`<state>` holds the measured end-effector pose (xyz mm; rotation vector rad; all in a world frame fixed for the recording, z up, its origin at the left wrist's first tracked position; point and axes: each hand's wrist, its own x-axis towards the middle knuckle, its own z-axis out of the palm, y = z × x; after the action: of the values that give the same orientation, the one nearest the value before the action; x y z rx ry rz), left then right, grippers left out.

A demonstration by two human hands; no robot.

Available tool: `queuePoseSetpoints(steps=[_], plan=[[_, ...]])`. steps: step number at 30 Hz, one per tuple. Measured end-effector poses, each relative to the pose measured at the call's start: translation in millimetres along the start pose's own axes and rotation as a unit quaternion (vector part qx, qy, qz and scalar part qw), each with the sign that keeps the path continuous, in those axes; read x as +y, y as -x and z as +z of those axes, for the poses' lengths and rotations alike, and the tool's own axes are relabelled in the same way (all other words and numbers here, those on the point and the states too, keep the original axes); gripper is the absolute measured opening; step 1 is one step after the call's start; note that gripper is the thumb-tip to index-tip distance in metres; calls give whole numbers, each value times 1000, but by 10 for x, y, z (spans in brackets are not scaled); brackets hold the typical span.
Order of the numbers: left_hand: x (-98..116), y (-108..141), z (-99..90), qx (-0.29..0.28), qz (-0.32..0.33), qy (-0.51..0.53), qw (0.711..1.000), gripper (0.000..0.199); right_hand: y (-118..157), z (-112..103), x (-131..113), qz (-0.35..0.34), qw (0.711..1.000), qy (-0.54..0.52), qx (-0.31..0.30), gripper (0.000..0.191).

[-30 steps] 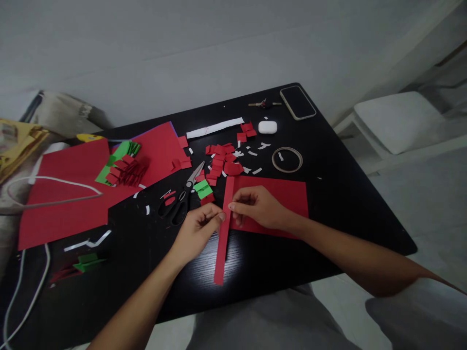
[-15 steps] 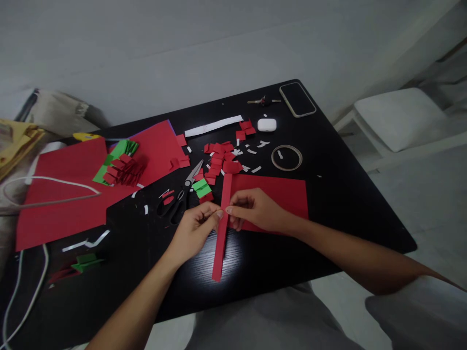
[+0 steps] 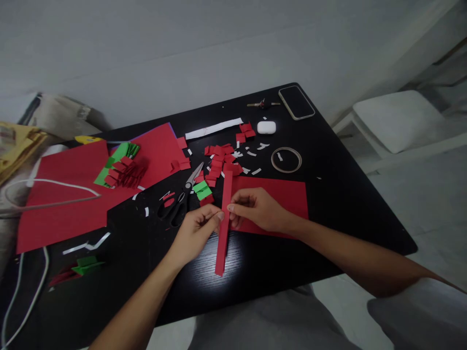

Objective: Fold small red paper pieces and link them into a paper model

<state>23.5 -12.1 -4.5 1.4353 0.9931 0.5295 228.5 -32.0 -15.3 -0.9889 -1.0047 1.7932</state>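
A long red paper strip [image 3: 222, 248] runs lengthwise between my hands, over the black table. My left hand [image 3: 197, 231] pinches its left edge between thumb and fingers. On the opposite edge, my right hand [image 3: 253, 209] has its thumb and curled fingers closed on the strip. Under my right hand lies a red paper sheet [image 3: 286, 199]. Just beyond the strip's far end are small folded red paper pieces [image 3: 218, 160]. A folded green piece [image 3: 202, 190] rests left of the strip, beside black-handled scissors [image 3: 178, 206] with open blades.
Larger red sheets [image 3: 69, 194] cover the table's left side, bearing folded green and red papers [image 3: 122, 167]. A white strip [image 3: 213, 128], earbud case [image 3: 266, 127], phone [image 3: 296, 102], wire ring [image 3: 286, 160] and white paper scraps [image 3: 251, 153] lie farther back. A white cable [image 3: 34, 291] trails at left.
The near end of the red strip has shifted slightly up and to the right. Both hands keep their pinch at nearly the same place.
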Motion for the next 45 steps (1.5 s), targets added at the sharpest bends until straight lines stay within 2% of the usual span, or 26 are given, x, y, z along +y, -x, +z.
queuePoseSetpoints(steps=[12,30,35,45], plan=[[13,6,11,18,2,15,1000,36,-5,11,-17,-32,999,15,29,28],[0,9,16,-8,0,8,1000,29,-59,-55,-57,-47,996,21,78,30],[0,17,28,-3,7,8,1000,27,-62,-39,-37,-22,998,5,60,28],[4,-3,35,-1,31,22,999,26,16,30,-6,59,998,-5,-37,19]])
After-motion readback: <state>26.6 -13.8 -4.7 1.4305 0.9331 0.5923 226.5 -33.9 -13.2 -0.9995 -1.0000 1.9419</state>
